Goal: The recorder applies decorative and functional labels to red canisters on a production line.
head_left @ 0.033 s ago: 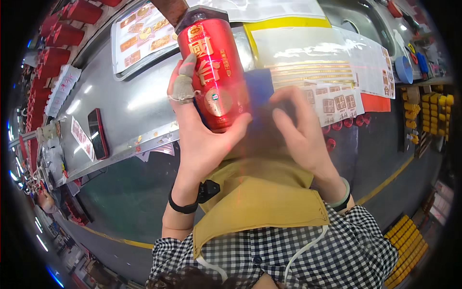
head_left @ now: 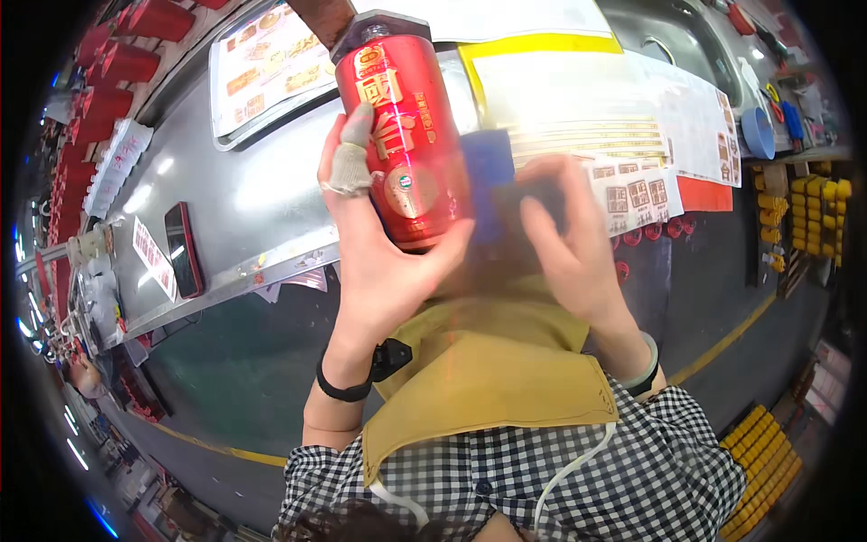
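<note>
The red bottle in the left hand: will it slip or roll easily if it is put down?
The red bottle looks glossy, so it may be slippery; the left hand wraps it from below. Its round body would probably roll if laid on the metal table. It looks rigid, perhaps breakable.

1. Red bottle (head_left: 405, 144): glossy cylinder with gold emblems and a round seal, dark cap pointing to 11 o'clock, base toward 5 o'clock, held above the steel bench.
2. Blue piece (head_left: 488, 181): flat, blurred, touching the bottle's 3 o'clock side.
</note>
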{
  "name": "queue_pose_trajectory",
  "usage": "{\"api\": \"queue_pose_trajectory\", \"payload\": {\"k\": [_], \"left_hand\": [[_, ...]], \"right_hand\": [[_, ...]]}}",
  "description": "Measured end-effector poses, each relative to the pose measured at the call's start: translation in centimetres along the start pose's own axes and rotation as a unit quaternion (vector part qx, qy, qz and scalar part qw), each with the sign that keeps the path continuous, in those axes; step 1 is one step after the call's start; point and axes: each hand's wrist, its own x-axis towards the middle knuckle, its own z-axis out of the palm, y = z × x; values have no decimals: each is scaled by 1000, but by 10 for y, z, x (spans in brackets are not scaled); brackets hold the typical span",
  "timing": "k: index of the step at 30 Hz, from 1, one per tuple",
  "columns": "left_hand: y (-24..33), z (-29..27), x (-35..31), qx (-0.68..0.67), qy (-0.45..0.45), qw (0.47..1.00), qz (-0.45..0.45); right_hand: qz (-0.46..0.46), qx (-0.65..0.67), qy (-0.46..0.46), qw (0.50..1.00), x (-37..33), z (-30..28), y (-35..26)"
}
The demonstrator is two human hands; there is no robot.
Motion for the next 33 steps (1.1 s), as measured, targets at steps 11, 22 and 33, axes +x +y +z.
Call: {"api": "queue_pose_trajectory", "payload": {"k": [11,22,33], "left_hand": [[-40,9,-63,137,133,970,152],[-40,14,-73,212,150,959,115],[-26,13,-38,403,177,845,304]], "right_hand": [[-384,-216,-83,894,-11,0,-17],[-320,-165,-28,932,-7,7,-25],[-189,-37,151,970,7,-5,-18]]}}
